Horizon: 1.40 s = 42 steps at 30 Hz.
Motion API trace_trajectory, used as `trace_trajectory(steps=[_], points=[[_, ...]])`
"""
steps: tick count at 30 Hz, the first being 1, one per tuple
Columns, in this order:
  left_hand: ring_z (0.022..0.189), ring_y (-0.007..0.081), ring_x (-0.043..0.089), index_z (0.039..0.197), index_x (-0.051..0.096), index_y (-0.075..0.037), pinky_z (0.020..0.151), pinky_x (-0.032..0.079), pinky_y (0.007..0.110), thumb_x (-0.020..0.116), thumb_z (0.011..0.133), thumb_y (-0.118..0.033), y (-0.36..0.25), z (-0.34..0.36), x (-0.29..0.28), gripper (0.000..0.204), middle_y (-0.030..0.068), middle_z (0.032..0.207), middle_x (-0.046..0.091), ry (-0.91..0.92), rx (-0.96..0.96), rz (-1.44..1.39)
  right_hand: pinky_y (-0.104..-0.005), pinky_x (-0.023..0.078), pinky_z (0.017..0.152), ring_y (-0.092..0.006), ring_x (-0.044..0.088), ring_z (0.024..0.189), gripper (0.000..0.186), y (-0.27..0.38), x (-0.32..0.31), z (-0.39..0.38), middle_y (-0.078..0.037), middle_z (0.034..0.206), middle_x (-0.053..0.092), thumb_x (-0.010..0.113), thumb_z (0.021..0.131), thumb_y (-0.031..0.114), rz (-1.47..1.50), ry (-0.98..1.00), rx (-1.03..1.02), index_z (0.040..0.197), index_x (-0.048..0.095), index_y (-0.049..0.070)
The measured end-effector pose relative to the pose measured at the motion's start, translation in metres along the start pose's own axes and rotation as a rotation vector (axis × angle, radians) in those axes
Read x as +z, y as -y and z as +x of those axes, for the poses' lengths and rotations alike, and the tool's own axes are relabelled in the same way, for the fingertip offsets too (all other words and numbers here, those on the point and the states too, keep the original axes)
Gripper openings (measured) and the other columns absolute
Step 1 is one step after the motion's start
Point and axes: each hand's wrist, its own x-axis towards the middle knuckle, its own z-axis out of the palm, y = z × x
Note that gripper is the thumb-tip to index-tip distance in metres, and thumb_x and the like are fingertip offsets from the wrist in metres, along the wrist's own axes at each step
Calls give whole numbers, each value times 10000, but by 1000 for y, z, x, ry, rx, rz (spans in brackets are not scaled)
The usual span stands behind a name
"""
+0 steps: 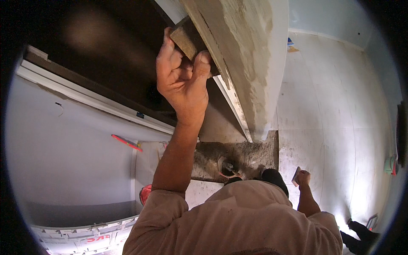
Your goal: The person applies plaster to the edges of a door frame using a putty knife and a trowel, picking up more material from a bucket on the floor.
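Observation:
My left hand [182,80] is raised at the top centre, fingers and thumb around a brown block-like piece [183,35] against the edge of a plastered column [242,51] with wet-looking grey-beige patches. Whether the block is fixed there is unclear. A white trim strip [233,110] runs down beside the column. Low at my right side, my right hand [303,177] grips a flat rectangular tool [296,177], perhaps a float or scraper; its exact kind is unclear.
A dark opening with a white track [93,100] lies left. A rough patch with a drain [228,168] is by my dark shoes [274,180]. A red-handled tool [125,142], red bucket [145,193] and stacked boxes [85,236] are left; dark legs or objects [359,238] sit lower right.

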Motion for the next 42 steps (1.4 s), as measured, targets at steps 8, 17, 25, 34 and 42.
trace_trajectory(steps=[8, 17, 25, 34, 42], points=[[1217, 244, 612, 1476, 349, 43, 985, 546, 351, 700, 902, 51, 11, -44, -6, 672, 243, 1398, 553, 21, -68, 65, -441, 574, 797, -346, 739, 869, 265, -8, -12, -5, -189, 947, 757, 682, 851, 266, -11, -34, 12, 991, 788, 68], [1295, 294, 561, 1408, 392, -3, 1012, 536, 384, 706, 890, 51, 31, -93, -16, 609, 268, 1557, 371, -2, -110, 98, -393, 560, 812, -280, 724, 918, 288, -21, -30, 3, -174, 1013, 748, 719, 857, 187, -13, -24, 57, 1106, 754, 46], [1291, 335, 552, 1382, 370, -23, 998, 545, 408, 720, 861, 71, 44, -135, -20, 635, 310, 1571, 309, -28, -233, 146, -432, 557, 852, -344, 734, 946, 321, -8, -61, -11, -209, 985, 753, 711, 829, 289, 23, -54, 57, 1051, 777, 67], [1302, 323, 535, 1393, 360, -61, 1030, 535, 413, 700, 856, 82, 47, -181, -24, 652, 299, 1580, 289, -48, -384, 212, -423, 554, 871, -328, 726, 994, 307, -11, -61, -4, -191, 1040, 749, 681, 880, 293, -74, -49, 89, 1103, 769, 101], [1212, 209, 555, 1482, 342, -38, 1001, 504, 318, 808, 825, -38, 43, -198, -34, 805, 166, 1430, 470, -30, -785, 307, -422, 554, 862, -320, 730, 966, 329, -28, -45, -3, -185, 1028, 753, 675, 884, 314, -35, -8, 127, 1131, 761, 114]])
